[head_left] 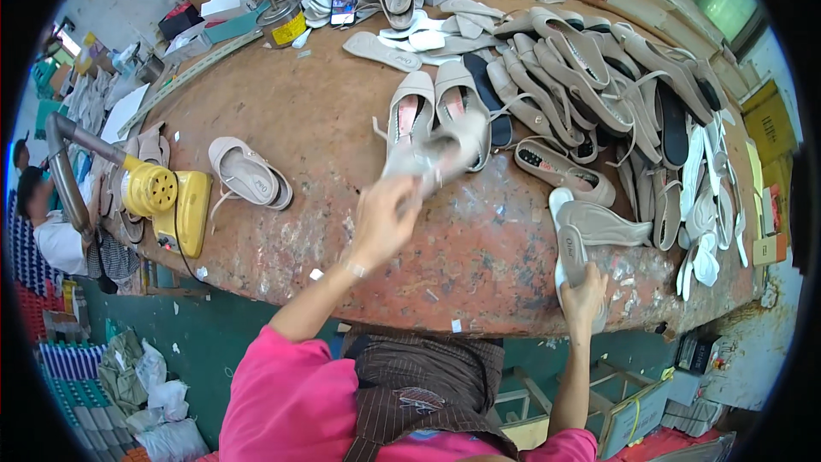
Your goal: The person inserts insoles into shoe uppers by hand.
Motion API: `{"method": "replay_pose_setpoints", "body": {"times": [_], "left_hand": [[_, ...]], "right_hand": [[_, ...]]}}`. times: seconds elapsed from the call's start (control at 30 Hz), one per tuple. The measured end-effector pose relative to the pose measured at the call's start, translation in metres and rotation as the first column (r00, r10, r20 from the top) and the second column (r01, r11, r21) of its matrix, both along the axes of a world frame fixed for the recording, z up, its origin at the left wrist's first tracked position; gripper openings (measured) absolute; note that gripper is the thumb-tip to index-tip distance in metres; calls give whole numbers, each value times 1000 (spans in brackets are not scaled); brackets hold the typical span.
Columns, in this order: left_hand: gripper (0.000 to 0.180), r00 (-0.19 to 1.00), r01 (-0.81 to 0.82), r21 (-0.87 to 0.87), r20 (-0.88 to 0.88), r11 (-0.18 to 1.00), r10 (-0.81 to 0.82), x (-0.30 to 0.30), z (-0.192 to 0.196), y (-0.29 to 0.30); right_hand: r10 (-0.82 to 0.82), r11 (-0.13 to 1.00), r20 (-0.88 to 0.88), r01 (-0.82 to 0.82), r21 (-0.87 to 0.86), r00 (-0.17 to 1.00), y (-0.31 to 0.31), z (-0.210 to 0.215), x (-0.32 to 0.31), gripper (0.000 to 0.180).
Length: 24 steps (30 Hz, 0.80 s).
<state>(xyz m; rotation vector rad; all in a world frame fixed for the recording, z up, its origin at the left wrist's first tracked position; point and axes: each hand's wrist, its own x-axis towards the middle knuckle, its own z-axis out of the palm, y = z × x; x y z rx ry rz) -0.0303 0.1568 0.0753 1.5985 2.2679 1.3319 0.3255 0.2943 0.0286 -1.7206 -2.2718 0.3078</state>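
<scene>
My left hand (385, 218) is closed on a beige shoe (449, 150), smeared by motion, over the middle of the workbench. Behind it two beige strapped shoes (409, 107) stand side by side, partly covered by the held one. My right hand (586, 295) grips the heel end of a taupe insole (570, 248) near the front right edge. A white insole shape (560, 198) lies beneath it, and more taupe insoles (603, 224) are stacked just beyond. A finished-looking beige shoe pair (248, 173) sits to the left, away from both hands.
Many beige shoes (569, 47) are heaped at the right and back. A yellow blower-like machine (175, 197) with a grey pipe stands at the left edge. A yellow-labelled can (282, 21) and a phone (345, 2) are at the back. Another person (60, 231) sits far left.
</scene>
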Motion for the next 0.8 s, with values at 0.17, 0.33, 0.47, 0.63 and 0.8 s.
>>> {"method": "replay_pose_setpoints", "body": {"times": [0.17, 0.33, 0.47, 0.63, 0.8], "left_hand": [[15, 917, 355, -265, -88, 897, -389, 34, -33, -115], [18, 971, 129, -221, -169, 967, -169, 39, -39, -143], [40, 969, -241, -126, 28, 962, 246, 52, -37, -145], [61, 902, -311, -356, 181, 881, 391, 49, -55, -140], [69, 852, -222, -246, 421, 944, 310, 47, -59, -138]], "right_hand": [[138, 973, -86, -151, -175, 987, -1, 32, -19, 35], [144, 990, -777, -97, 107, 612, 24, 45, -10, 53], [253, 950, -716, -27, 311, 650, 0, 83, -24, 55], [455, 890, -486, -404, 212, 746, -45, 79, -52, 38], [829, 532, -303, -829, 171, 470, -98, 38, -144, 35]]}}
